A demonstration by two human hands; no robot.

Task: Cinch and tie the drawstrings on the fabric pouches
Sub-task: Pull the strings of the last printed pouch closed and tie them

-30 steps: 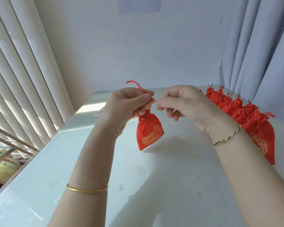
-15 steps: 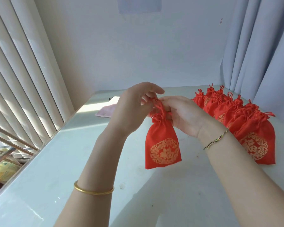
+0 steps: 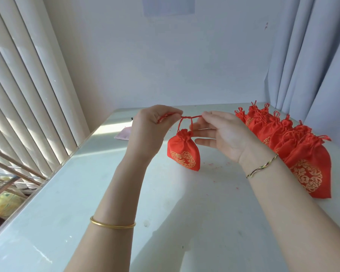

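**Desk:** Entry one, the pouch in hand?

**Operator:** Red pouch (image 3: pixel 183 152), centre of frame, neck gathered, hanging from its drawstring (image 3: pixel 190 116). I cannot tell whether its lower corner touches the worktop (image 3: pixel 126 193).

**Desk:** Entry two, grips?

**Operator:** Left hand (image 3: pixel 151 126): grip clenched, pinching one end of the drawstring. Right hand (image 3: pixel 224 138): thumb and forefinger pinch the other end, remaining fingers spread. The cord runs taut between them.

**Desk:** Entry three, risks?

**Operator:** My judgement only.
- The thin cord could slip from the right pinch, which looks the lighter hold, and the pouch would drop.
- An uneven pull could let the neck loosen before a knot sets.
- The right wrist could snag the row of red pouches (image 3: pixel 302 150) just beside it, right of frame.
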